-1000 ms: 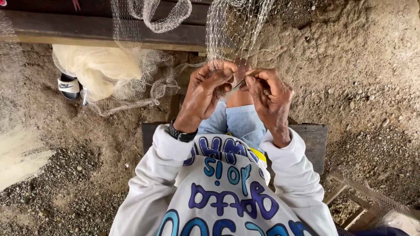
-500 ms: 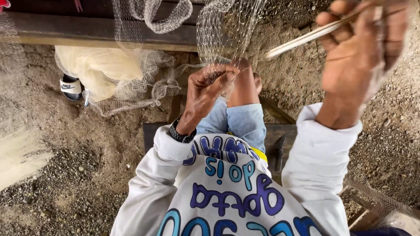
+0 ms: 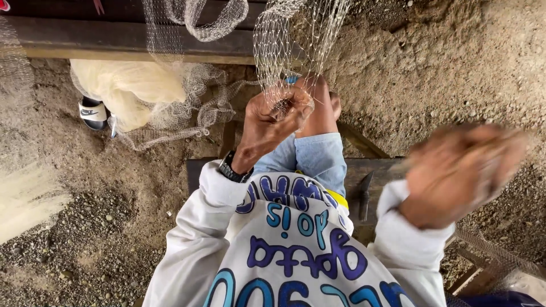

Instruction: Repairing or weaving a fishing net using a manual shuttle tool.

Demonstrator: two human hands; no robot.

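A single head-worn camera is looking almost straight down from above the person's chest, facing forward over the knee toward the wooden beam (image 3: 131, 42) running along the top edge. It is sitting very close, so the white sleeves are filling the lower half. The dirt ground (image 3: 455, 62) is spreading out to the right and left edges.

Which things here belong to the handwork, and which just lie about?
In use: hanging net, pinched by the left hand; right hand, blurred.
Lying about: pale bundled netting, sandal, wooden beam, bench.
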